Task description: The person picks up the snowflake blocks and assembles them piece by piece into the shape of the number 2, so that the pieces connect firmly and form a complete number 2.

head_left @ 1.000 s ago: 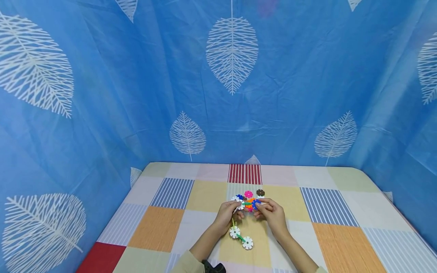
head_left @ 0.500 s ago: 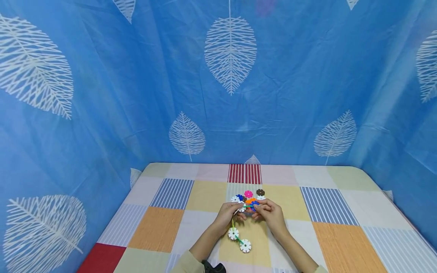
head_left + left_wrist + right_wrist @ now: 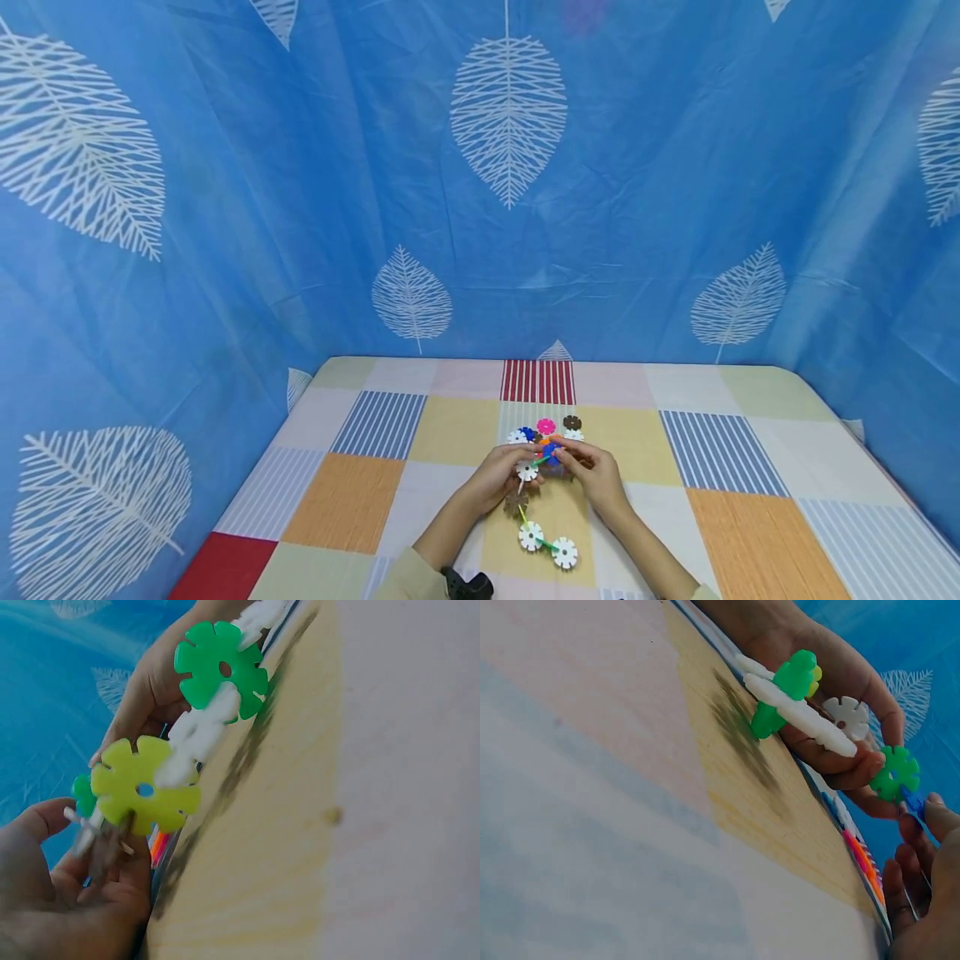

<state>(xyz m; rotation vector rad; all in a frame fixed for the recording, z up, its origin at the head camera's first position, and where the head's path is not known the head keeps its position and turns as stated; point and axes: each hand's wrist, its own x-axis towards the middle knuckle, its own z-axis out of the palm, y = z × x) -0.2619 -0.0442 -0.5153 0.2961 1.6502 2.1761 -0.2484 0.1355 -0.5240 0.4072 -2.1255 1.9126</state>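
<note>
Chain of notched discs hangs below the left hand, over the near side of the table. Cluster of coloured discs lies just beyond both hands, partly hidden by them. Left hand clamped on the chain's upper end, at a green disc. Right hand, just beside, pinches a blue disc touching that green one; whether interlocked, cannot tell.

Left forearm and right forearm stretching forward and inward from below, left hand and right hand close to each other, fingers of both bent, both in pinching pose.
</note>
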